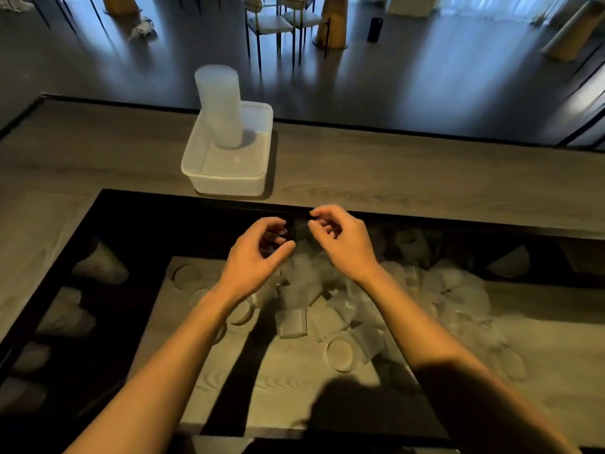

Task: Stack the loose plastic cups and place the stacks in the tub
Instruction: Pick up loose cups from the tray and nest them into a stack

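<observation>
A tall stack of clear cups (218, 108) stands upright in the back left corner of the translucent white tub (226, 181) on the far wooden counter. Many loose clear cups (314, 306) lie in a heap on the lower wooden surface, inside the dark-framed recess. My left hand (258, 253) and my right hand (340, 240) hover close together above the far edge of the heap, fingers loosely curled toward each other. In the dim light I see nothing plainly held in either hand. Both forearms cover part of the heap.
The recess has a black frame (196, 199), whose glossy sides reflect cups. Single cups lie at the heap's edges, such as one open-mouthed cup (340, 353). Beyond the counter is a dark floor with chairs (278, 24) and table legs.
</observation>
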`<state>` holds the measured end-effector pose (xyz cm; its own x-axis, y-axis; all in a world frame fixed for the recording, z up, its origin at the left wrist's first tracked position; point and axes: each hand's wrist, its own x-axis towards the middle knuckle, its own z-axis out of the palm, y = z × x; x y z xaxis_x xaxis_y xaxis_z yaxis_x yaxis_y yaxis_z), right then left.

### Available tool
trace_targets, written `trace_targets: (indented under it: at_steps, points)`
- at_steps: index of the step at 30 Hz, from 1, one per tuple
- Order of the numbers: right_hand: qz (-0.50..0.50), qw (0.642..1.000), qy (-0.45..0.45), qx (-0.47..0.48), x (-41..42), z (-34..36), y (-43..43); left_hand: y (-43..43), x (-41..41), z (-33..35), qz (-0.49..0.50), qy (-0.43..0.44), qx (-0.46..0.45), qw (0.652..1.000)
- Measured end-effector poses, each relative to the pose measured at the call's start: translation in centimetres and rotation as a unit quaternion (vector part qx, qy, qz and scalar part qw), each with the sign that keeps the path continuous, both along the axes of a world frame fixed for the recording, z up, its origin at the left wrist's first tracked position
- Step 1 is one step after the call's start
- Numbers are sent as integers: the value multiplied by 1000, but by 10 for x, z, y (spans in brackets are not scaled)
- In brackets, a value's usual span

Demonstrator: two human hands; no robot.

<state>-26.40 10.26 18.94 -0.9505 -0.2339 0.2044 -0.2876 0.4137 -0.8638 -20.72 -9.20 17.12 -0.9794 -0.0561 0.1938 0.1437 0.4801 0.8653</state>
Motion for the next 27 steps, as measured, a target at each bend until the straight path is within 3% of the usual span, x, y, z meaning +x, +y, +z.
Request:
trace_targets:
  at_steps: [15,19,27]
  points:
    - [10,987,-122,103,83,-136,99,101,66,-111,-27,-136,-14,990]
    - [41,981,-34,187,108,-166,118,118,87,-140,-41,-197,-32,979]
    - [175,912,15,370,115,-194,138,138,107,-169,-74,-219,-126,965]
